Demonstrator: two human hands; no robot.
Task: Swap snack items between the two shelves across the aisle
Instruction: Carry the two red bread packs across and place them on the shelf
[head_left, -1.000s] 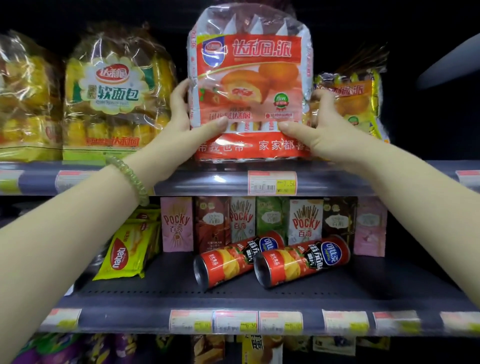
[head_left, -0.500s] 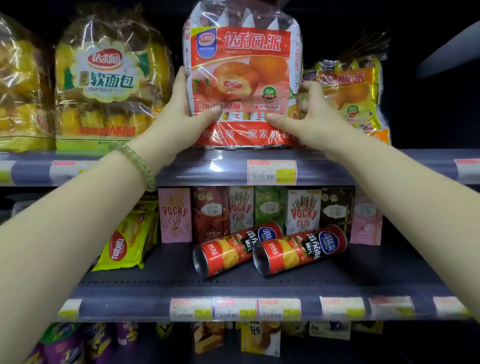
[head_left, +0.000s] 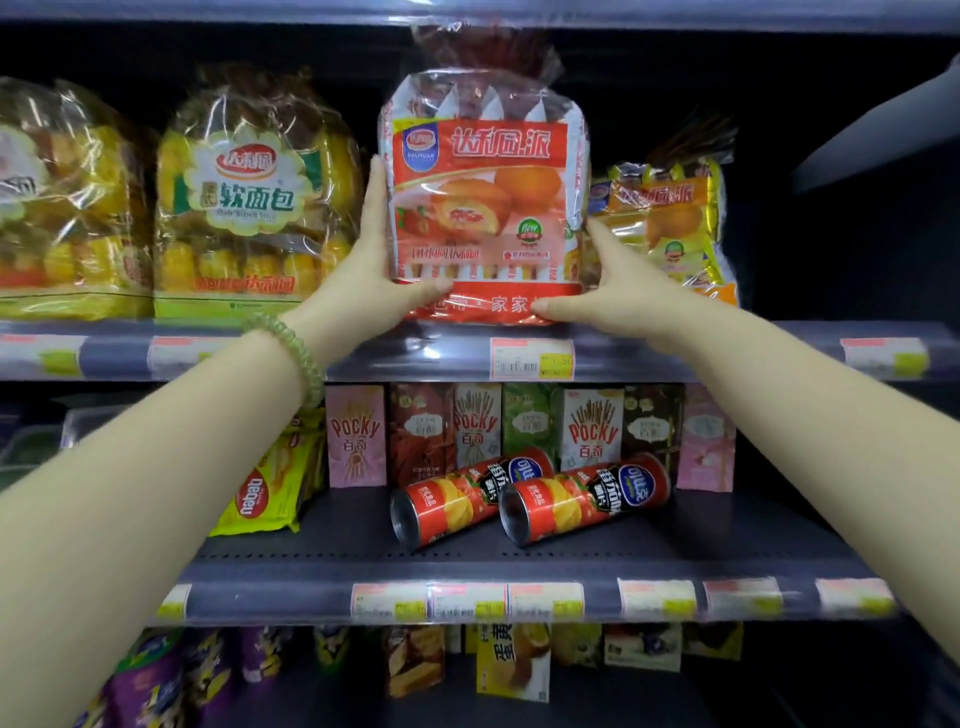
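Red pie bag (head_left: 483, 208) upright on the upper shelf (head_left: 727, 348), its base at the front lip just above a price tag (head_left: 531, 357). Left hand (head_left: 358, 280) clasps the bag's left side, fingers flat up the edge, thumb hooked across the lower front. Right hand (head_left: 618, 291) clasps the right side, fingers behind the bag's corner, thumb laid along the bottom front. Left of the red bag: a narrow dark gap, then 2 yellow bread bags (head_left: 249, 208), side by side. Right of it: an orange pie bag (head_left: 670, 218) touching or just behind the right hand; cannot tell which. Further right, dark open shelf. Bag's gathered top reaches close under the shelf overhead. A green bead bracelet (head_left: 291, 353) sits on the left wrist. Shelf below the red bag: a row of Pocky boxes (head_left: 592, 431) upright at the back, 2 red chip cans (head_left: 582, 499) lying on their sides in front, touching, metal ends toward the camera; yellow biscuit packs (head_left: 265, 488) leaning at left. Bare deck in front of the cans.
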